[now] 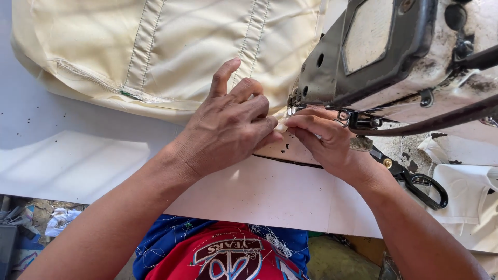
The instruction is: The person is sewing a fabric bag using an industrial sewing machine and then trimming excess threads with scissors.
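Observation:
A large piece of cream fabric (171, 46) with stitched seams lies on the white sewing table (72, 155), its near edge reaching the needle area of a worn grey sewing machine (384, 57). My left hand (228, 127) rests on the fabric's folded edge, fingers curled, pinching it just left of the presser foot (293, 103). Meeting it fingertip to fingertip, my right hand (324, 137) pinches the same edge right under the machine head. The needle itself is hidden by my fingers.
Black-handled scissors (420, 181) lie on the table to the right, behind my right wrist. White cloth pieces (467, 194) sit at the far right. Below the table edge are my red and blue shirt (223, 251) and scraps on the floor (57, 218).

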